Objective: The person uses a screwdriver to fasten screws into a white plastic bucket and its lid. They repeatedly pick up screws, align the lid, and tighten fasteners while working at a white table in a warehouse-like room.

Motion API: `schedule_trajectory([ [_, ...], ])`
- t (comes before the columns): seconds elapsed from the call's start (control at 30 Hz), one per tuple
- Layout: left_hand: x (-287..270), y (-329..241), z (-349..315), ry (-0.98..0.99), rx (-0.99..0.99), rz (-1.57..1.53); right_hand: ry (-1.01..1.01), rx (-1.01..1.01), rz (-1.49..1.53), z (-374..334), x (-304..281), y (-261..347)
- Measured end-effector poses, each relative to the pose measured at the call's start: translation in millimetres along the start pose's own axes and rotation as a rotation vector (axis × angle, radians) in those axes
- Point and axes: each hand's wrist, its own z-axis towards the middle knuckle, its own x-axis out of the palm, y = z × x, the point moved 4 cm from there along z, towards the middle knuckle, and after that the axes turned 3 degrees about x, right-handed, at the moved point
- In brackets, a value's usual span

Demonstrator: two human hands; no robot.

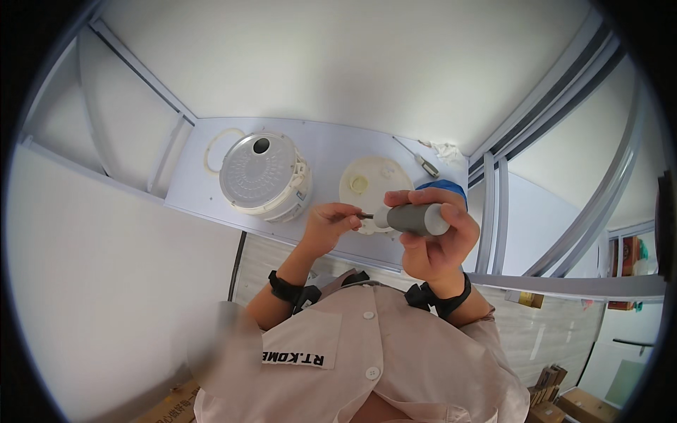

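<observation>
My right hand (pixel 441 236) is closed round the thick grey-and-white handle of a screwdriver (pixel 412 219), raised above the table's front part. The handle's white butt points right and its narrow end points left. At that narrow end, the fingertips of my left hand (pixel 331 224) pinch a short dark screwdriver bit (pixel 364 216). Whether the bit is seated in the handle cannot be made out. Behind the hands lies a cream round cover (pixel 360 169), partly hidden by the right hand and the handle.
A white round appliance body (pixel 264 176) with a metal disc on top stands at the left. A cream ring (pixel 209 151) lies beside it. Farther right are another screwdriver (pixel 426 166), crumpled white tissue (pixel 448 151) and something blue (pixel 444 185). Metal frame posts (pixel 493 211) border the table's right side.
</observation>
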Motion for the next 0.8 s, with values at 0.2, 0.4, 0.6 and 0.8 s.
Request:
schedule_trajectory([
  [0.2,15,-60,-5,0.028,0.473,0.666,-0.009,0.001,0.156,4,-2,-8],
  [0.4,1,-99,-19,-0.05,0.701,1.086,0.093,-0.04,0.237,16,28,-10],
  [0.6,-28,-118,-36,-0.164,0.675,1.288,0.267,-0.015,0.072,50,72,-17],
  [0.8,-71,-126,-48,-0.247,0.682,1.298,0.357,0.178,-0.014,70,118,-20],
])
